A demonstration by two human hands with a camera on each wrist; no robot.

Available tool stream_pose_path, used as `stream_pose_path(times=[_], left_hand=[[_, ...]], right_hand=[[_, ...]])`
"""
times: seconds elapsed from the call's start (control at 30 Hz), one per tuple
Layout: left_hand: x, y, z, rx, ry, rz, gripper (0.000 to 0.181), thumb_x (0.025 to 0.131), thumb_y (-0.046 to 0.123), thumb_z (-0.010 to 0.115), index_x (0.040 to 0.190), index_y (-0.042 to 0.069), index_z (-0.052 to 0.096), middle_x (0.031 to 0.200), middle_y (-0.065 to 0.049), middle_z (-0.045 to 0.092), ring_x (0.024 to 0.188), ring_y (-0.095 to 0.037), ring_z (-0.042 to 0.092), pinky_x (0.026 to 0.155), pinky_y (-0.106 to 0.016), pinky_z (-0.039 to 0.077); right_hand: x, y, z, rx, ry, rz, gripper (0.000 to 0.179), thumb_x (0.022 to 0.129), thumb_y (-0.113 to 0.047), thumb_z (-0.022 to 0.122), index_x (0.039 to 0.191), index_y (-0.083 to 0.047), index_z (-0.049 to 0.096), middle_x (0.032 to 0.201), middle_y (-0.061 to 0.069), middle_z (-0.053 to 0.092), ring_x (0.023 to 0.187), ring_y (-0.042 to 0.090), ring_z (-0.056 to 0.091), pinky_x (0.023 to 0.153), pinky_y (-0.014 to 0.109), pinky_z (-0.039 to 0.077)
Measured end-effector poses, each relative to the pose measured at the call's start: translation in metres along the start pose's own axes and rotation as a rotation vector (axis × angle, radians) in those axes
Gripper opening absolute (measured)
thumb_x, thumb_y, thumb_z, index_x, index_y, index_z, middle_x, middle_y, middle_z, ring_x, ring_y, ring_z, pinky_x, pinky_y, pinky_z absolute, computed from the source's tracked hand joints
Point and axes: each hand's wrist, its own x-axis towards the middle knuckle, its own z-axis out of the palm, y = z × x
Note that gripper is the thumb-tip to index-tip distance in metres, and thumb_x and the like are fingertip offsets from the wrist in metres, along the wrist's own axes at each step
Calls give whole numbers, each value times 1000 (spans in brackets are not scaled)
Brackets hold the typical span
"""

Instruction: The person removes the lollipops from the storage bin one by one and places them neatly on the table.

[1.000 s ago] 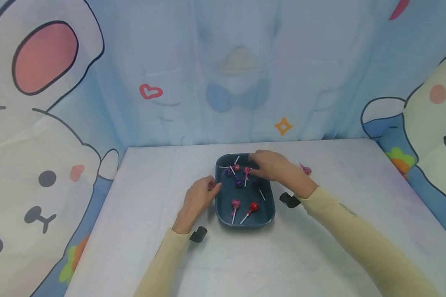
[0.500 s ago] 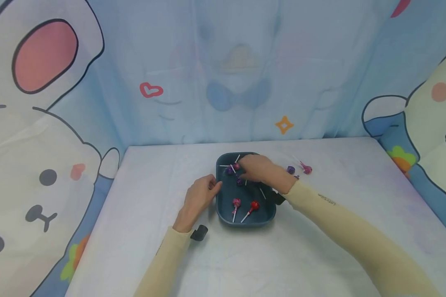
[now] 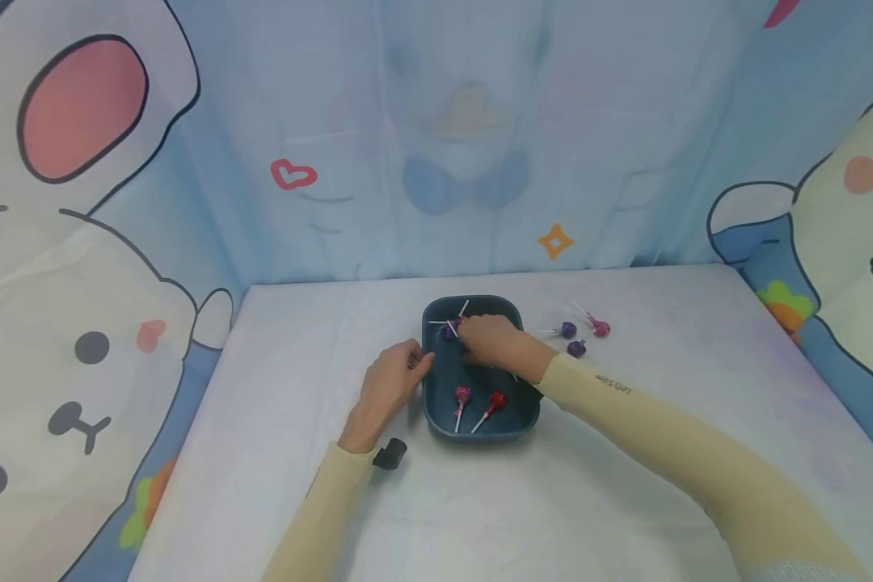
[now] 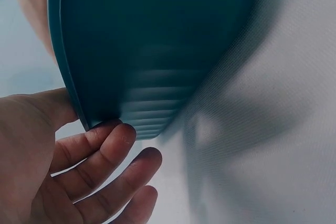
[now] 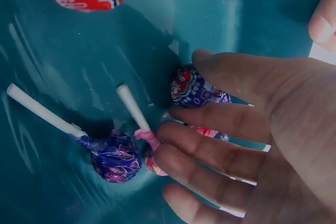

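Note:
A dark teal tray holding several wrapped lollipops stands in the middle of the table. My left hand grips its left rim; the left wrist view has the thumb and index finger on either side of the tray edge. Inside the tray, my right hand pinches a purple lollipop between thumb and index finger. Beside those fingers lie another purple lollipop and a pink one, the latter partly hidden by the fingertips. A pink lollipop and a red lollipop lie at the tray's near end.
On the white table, right of the tray, lie two purple lollipops, one farther back and one nearer, with a pink lollipop close by. A printed blue curtain hangs behind the table.
My right hand has moved left and deeper into the tray, and now pinches a purple lollipop there. Two purple lollipops on the table have come into view. The left hand stays at the rim.

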Motion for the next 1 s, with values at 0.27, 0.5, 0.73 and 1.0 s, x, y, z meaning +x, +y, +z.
stream_pose_path(times=[0.27, 0.5, 0.73, 1.0], left_hand=[[0, 1, -1, -9, -6, -15, 25, 91, 39, 52, 84, 16, 56, 68, 2, 55, 57, -11, 49, 49, -25, 38], [1, -1, 0, 1, 0, -12, 25, 91, 40, 52, 83, 16, 56, 68, 3, 55, 57, -10, 49, 49, -24, 38], [1, 0, 0, -4, -11, -23, 25, 91, 41, 52, 84, 17, 56, 68, 3, 55, 57, -11, 49, 50, -24, 38], [1, 2, -1, 0, -11, -28, 25, 90, 40, 52, 82, 17, 56, 67, 3, 55, 57, -10, 49, 49, -24, 37]], right_hand=[[2, 0, 3, -31, 30, -21, 36, 81, -34, 68, 103, -6, 64, 88, 6, 64, 70, 16, 60, 68, 35, 53], [-4, 0, 5, -2, 64, -56, 26, 80, -34, 69, 90, -11, 65, 73, 1, 61, 62, 15, 53, 60, 31, 48], [-12, 5, -3, 40, 136, -87, 25, 78, -34, 71, 90, -13, 65, 75, -1, 60, 66, 14, 53, 65, 32, 48], [-22, 13, -11, 57, 154, -88, 35, 80, -36, 69, 105, -12, 64, 81, 1, 62, 74, 17, 56, 69, 37, 47]])
